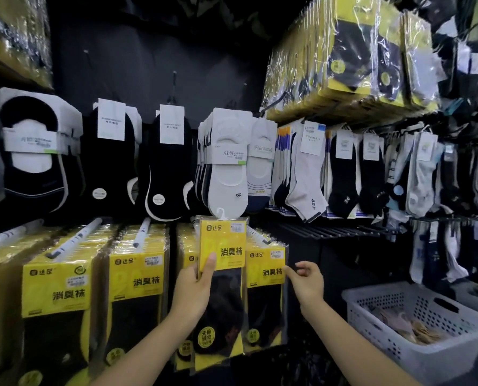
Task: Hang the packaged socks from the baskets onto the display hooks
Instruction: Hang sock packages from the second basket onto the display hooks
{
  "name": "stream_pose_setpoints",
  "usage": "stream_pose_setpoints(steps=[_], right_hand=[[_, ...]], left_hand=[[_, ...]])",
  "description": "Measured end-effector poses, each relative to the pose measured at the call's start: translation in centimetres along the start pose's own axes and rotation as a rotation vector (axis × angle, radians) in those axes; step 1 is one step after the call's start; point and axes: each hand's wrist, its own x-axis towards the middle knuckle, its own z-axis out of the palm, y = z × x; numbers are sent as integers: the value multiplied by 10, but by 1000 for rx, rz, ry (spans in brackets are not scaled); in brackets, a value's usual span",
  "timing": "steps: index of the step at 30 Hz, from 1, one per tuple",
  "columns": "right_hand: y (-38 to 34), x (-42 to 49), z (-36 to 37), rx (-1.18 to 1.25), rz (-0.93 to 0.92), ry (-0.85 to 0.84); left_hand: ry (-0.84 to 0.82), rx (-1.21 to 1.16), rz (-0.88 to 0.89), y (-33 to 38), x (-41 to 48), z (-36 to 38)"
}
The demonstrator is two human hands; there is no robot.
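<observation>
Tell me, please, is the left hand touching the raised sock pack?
Touching. Head view: the left hand grips the raised sock pack, thumb on its yellow front.

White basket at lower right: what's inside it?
The white basket holds a loose heap of tan packets, too blurred to identify. Its near wall covers the bottom and the lower layers, so how deep the heap goes cannot be seen.
</observation>
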Motion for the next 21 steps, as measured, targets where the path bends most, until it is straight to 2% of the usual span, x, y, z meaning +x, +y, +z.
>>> stream_pose_setpoints(steps=[2,6,8,11,15,21], right_hand=[[-6,-7,-4,76,-32,-41],[-24,-30,-11,273,-55,-412],[-24,-37,-12,295,-66,-521],[-19,-38,-16,314,-24,-444],[-8,-25,-22,273,-49,-342],[-2,-3,-9,224,-73,-398]], left_hand=[[-49,4,-3,0,-1,8],[-187,-34,-8,-2,-10,35],[-253,-46,-27,-3,-14,52],[-275,-112,-81,-8,-16,71],[-222,-118,-119,-11,-16,80],[-205,-169,-159,-24,-8,84]])
